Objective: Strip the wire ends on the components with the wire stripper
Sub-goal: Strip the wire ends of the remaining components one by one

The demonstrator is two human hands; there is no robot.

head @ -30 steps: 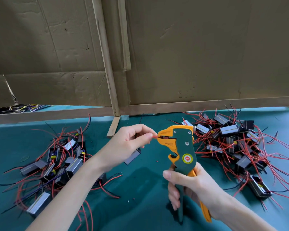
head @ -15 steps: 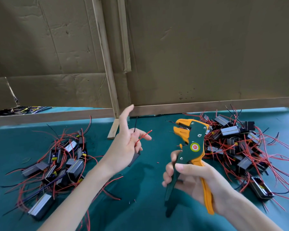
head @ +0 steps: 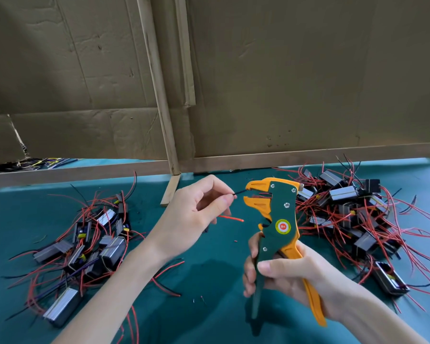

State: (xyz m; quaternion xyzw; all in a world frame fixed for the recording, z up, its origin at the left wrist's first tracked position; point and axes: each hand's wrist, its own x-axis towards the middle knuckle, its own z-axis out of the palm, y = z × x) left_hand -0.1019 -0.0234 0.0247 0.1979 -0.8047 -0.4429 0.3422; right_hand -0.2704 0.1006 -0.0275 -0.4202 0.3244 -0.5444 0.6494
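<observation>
Hands both engaged, held apart at centre frame. Left hand (head: 196, 219) pinches a thin black wire (head: 238, 192) between thumb and forefinger, other fingers loosely curled. Right hand (head: 283, 276) is wrapped round the handles of the wire stripper (head: 281, 219), thumb across the green body.

Wire stripper: upright, lifted off the surface, orange head pointing to frame left. Its jaws stand apart, and the handles are spread, the orange one running down toward lower right. The tip of the black wire sits at the mouth of the jaws; contact cannot be confirmed.

A short red wire (head: 230, 218) projects from under the left hand, below the black one and just short of the tool. The part these wires belong to is hidden behind the hand.

Surface (head: 23, 207): teal covering. One pile of components (head: 92, 244), grey blocks with red and black leads, lies at lower left. A second, larger heap (head: 358, 214) lies at right, behind the tool. Small offcuts lie between the hands.

Cardboard wall (head: 308, 83) closes the rear, with a wooden strip (head: 170, 191) at its base.
</observation>
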